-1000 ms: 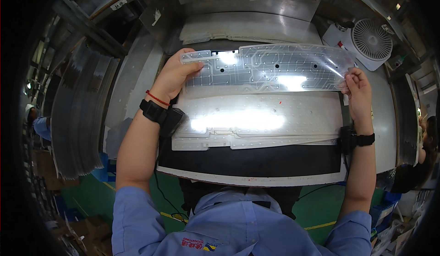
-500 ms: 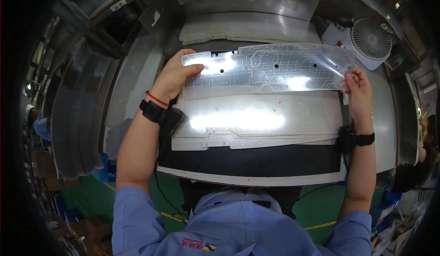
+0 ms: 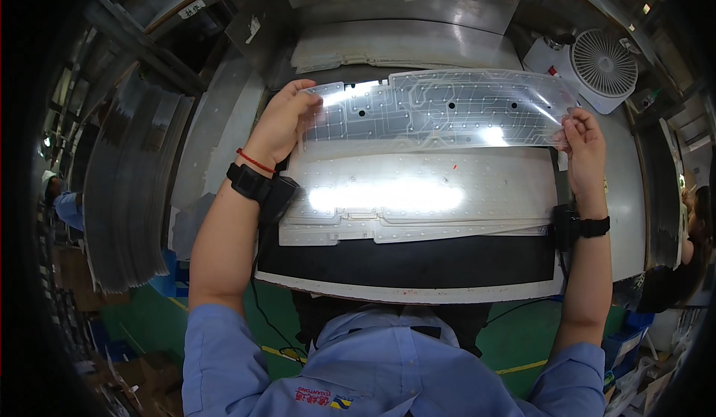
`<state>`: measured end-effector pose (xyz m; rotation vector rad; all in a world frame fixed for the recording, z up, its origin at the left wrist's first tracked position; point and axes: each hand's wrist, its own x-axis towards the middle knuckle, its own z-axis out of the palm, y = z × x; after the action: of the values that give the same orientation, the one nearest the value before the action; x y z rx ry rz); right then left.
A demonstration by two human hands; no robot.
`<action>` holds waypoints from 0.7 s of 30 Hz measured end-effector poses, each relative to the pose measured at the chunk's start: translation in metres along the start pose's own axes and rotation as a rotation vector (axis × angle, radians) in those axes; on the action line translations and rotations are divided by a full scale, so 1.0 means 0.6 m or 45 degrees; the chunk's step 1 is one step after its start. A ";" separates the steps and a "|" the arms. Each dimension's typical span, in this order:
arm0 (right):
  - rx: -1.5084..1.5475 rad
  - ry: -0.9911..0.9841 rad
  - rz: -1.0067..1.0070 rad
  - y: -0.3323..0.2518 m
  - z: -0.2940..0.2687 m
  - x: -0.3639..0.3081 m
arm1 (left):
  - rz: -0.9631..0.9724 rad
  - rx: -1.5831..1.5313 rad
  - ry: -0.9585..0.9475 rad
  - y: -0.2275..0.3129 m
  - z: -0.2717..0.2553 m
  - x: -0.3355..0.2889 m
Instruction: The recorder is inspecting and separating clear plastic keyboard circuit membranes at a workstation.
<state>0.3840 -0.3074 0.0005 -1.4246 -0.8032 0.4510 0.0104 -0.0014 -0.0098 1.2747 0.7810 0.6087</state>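
A clear plastic circuit film [image 3: 447,122], patterned with fine silvery traces, dots and a few black round spots, is stretched between my two hands. My left hand [image 3: 285,122] pinches its left end, thumb on top. At the opposite end, the thumb and fingers of my right hand [image 3: 582,133] are closed on the right edge. The film is tilted and catches glare near the left end and right of the middle. Below it on a black mat [image 3: 418,262] lies a pile of similar films [image 3: 492,182], with a bright reflection on top and notched front edges.
Another film stack [image 3: 410,40] lies at the back of the table. A white fan [image 3: 603,63] stands back right. Tall sheet stacks flank the table, one at left [image 3: 130,186]. Cables hang from both wrist devices [image 3: 257,186]. Paper labels line the back wall.
The film in my hands has tilted slightly, so the glare on it has shrunk and shifted. My left fingers have moved a little at its left end; the right hand stays put.
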 end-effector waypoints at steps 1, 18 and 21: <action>-0.002 0.002 -0.002 0.001 -0.001 0.000 | 0.001 -0.074 -0.002 0.000 -0.002 0.002; -0.055 0.060 0.034 -0.002 -0.001 0.002 | 0.133 -0.282 0.072 -0.006 -0.020 0.015; -0.046 0.058 0.032 -0.001 -0.001 0.002 | 0.141 -0.254 0.075 -0.006 -0.018 0.015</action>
<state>0.3853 -0.3072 0.0011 -1.4751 -0.7613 0.4236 0.0072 0.0113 -0.0158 1.1254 0.6829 0.7965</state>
